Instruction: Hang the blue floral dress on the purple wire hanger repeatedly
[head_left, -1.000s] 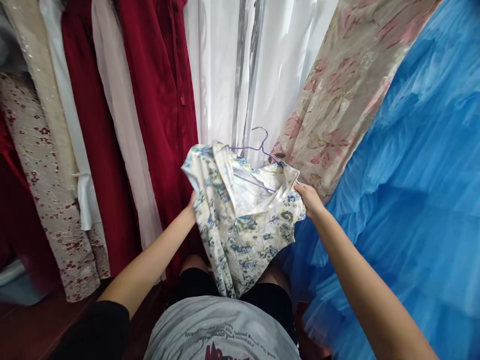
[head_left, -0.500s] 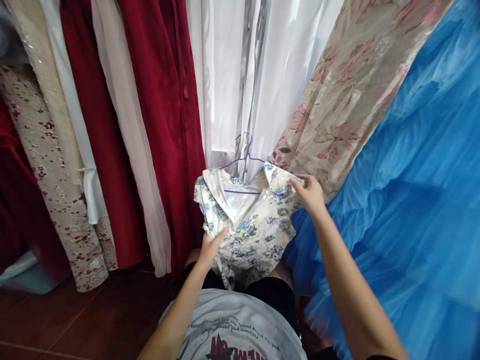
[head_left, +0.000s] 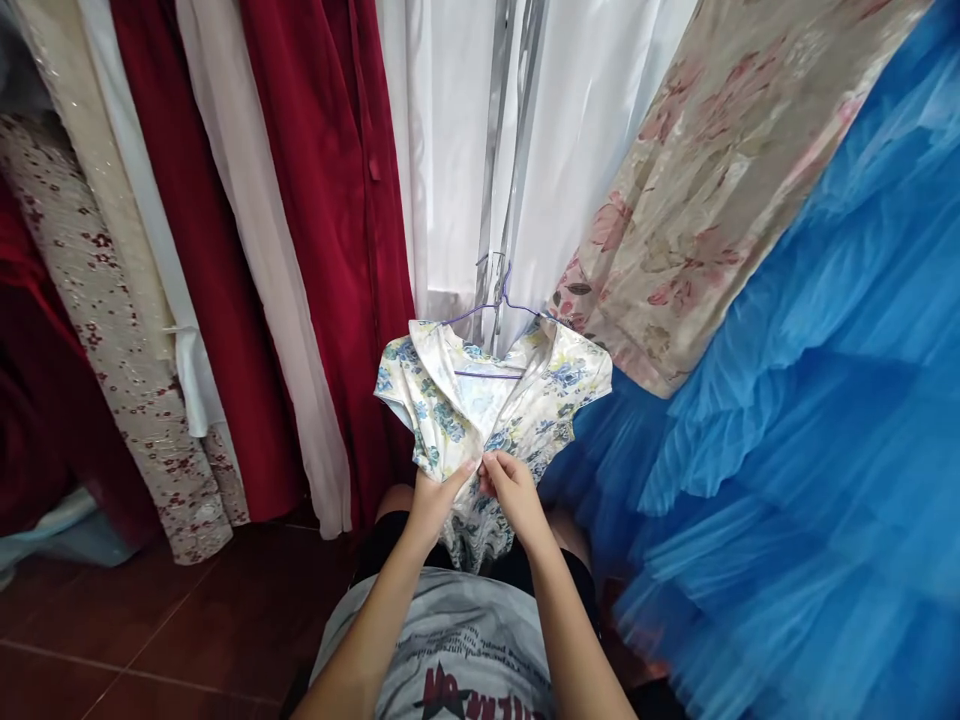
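Note:
A white short-sleeved dress with blue and yellow flowers (head_left: 450, 415) hangs in front of me on a thin purple hanger (head_left: 504, 298). Its shoulders lie over the hanger, whose lower bar shows inside the wide V neckline. My left hand (head_left: 439, 495) is closed on the cloth left of the bottom of the V, thumb on top. Close beside it, my right hand (head_left: 514, 490) pinches the cloth at the point of the V. The lower part of the garment is partly hidden behind my hands and forearms.
Dark red gowns (head_left: 315, 200) and a pale pink one (head_left: 247, 240) hang at left. Behind the hanger is white cloth (head_left: 450, 150) with grey ribbons. A beige floral gown (head_left: 675, 230) and a blue ruffled tulle gown (head_left: 840, 430) hang at right. Brown tiles (head_left: 187, 630) cover the floor.
My right hand has let go of the sleeve at the right and moved left and down to the neckline, beside my left hand. The right sleeve now spreads freely.

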